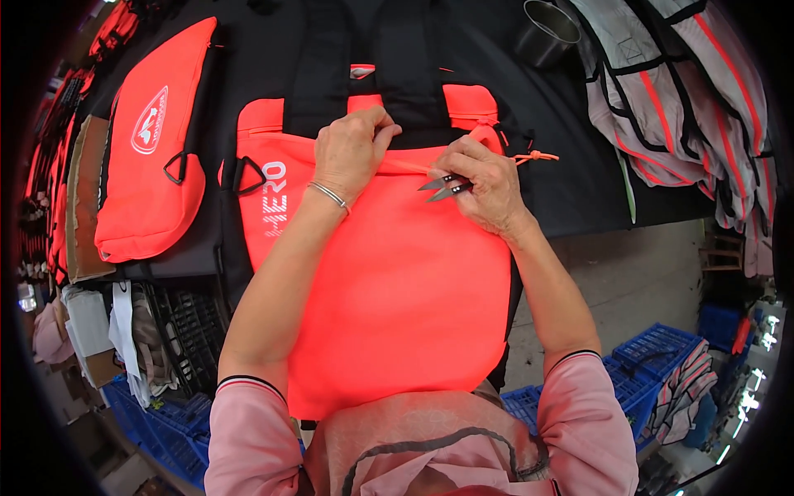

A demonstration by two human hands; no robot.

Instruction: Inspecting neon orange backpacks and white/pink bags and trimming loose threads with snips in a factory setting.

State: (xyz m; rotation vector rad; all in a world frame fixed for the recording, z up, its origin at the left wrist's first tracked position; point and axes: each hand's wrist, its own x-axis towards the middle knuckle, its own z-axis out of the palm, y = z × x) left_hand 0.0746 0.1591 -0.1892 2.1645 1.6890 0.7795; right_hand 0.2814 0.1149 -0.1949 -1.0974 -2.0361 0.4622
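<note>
A bright orange bag (397,306) with black straps and white lettering lies in front of me, its lower part hanging toward my lap. My left hand (347,153) rests over its top edge, thumb and fingers pinched together; what they hold, if anything, is too small to see. In my right hand (488,182) is a pair of thread snips (442,190), blades parted and pointing left above the fabric. That hand is beside the bag's upper right corner, close to an orange cord (536,155) with a knot.
Another orange pouch (157,157) with a white logo lies left on the black table cover (579,182). A metal cup (547,33) stands at the back right, beside a pile of grey and orange pieces (662,99). Blue crates (653,351) are below right.
</note>
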